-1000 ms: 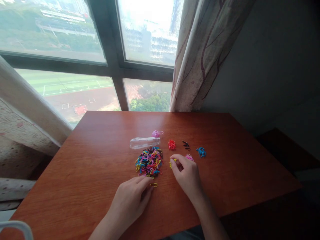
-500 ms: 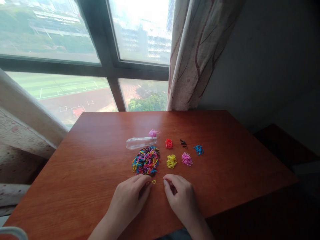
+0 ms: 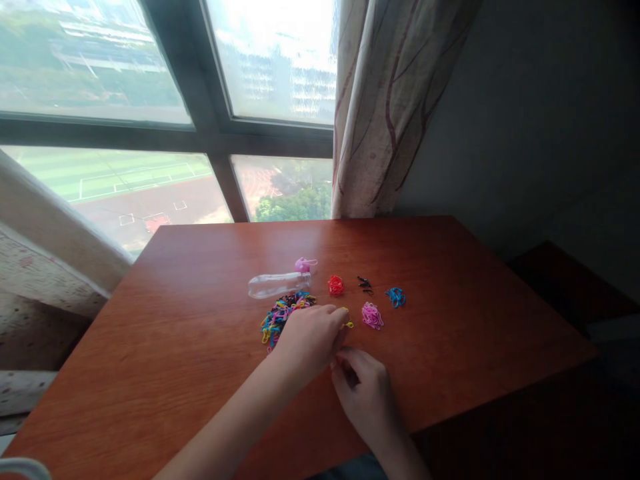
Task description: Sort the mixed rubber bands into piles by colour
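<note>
My left hand [image 3: 313, 337] reaches over the yellow rubber bands [image 3: 349, 325], covering most of that little pile. Its fingers are bent downward and closed, and whatever they hold is hidden. Just in front of it, my right hand [image 3: 363, 383] rests low with thumb and forefinger pinched together; I cannot make out anything between them. Partly behind my left hand and wrist lies a heap of mixed-colour rubber bands [image 3: 274, 321]. Small sorted piles sit further right: red rubber bands [image 3: 335, 286], pink rubber bands [image 3: 372, 316], black rubber bands [image 3: 365, 285] and blue rubber bands [image 3: 396, 297].
A clear plastic bottle [image 3: 275, 285] lies on its side behind the mixed heap, with a pink cap [image 3: 303, 265] beside its neck. The brown wooden table [image 3: 165, 333] stands against a window with curtains [image 3: 380, 120]. A white curved rim [image 3: 25, 467] shows at lower left.
My left hand, which held a yellow rubber band beside the mixed heap, has moved right and forward over the yellow pile. My right hand has barely moved.
</note>
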`<state>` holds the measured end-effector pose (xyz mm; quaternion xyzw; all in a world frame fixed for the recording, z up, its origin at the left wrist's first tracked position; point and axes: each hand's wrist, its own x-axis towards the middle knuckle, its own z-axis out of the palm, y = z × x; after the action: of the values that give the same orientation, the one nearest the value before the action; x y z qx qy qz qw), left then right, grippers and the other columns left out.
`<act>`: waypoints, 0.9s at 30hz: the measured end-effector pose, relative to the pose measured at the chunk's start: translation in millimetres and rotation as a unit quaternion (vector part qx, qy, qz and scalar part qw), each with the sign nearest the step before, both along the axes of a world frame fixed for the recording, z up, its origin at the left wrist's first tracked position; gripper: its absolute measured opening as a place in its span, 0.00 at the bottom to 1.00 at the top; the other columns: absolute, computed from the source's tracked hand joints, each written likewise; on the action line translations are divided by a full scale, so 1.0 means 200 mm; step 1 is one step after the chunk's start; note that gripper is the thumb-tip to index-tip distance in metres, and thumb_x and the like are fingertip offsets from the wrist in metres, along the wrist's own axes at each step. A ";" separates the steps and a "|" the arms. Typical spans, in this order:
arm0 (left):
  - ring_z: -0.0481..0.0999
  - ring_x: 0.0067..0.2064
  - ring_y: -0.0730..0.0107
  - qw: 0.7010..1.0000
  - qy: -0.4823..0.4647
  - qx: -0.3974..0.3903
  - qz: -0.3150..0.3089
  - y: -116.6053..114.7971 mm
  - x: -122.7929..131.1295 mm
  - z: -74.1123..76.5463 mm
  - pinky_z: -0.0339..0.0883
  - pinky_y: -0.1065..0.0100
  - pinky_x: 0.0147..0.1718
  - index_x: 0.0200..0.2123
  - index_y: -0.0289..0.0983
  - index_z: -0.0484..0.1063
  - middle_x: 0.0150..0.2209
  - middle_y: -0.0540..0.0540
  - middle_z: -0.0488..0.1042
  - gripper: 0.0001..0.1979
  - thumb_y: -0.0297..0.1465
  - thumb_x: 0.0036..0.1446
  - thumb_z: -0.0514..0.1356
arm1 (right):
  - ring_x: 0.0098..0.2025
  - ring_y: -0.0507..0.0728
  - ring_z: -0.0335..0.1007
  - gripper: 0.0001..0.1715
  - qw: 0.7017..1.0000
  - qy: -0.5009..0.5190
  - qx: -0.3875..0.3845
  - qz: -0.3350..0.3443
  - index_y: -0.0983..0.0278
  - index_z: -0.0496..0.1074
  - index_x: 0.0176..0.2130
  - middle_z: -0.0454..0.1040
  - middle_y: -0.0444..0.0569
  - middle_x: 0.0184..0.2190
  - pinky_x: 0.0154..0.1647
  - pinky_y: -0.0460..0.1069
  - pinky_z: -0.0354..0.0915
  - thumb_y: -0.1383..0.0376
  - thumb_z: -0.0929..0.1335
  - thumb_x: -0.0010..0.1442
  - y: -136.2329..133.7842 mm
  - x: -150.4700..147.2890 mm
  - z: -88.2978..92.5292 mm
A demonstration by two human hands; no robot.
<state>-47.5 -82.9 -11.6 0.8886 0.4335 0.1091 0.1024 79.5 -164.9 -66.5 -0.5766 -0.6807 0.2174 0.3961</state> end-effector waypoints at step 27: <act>0.76 0.28 0.70 0.989 -0.098 -0.043 0.098 -0.20 -0.35 -0.07 0.62 0.72 0.26 0.35 0.41 0.74 0.29 0.51 0.77 0.09 0.31 0.63 0.53 | 0.33 0.54 0.72 0.10 0.999 -0.041 -0.005 0.023 0.60 0.73 0.38 0.77 0.44 0.32 0.36 0.46 0.60 0.69 0.63 0.64 0.00 -0.01 -0.02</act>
<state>-118.3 -122.5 -25.6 0.8218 0.5103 0.1867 0.1712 77.0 -165.8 -70.5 -0.5710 -0.7086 0.2062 0.3597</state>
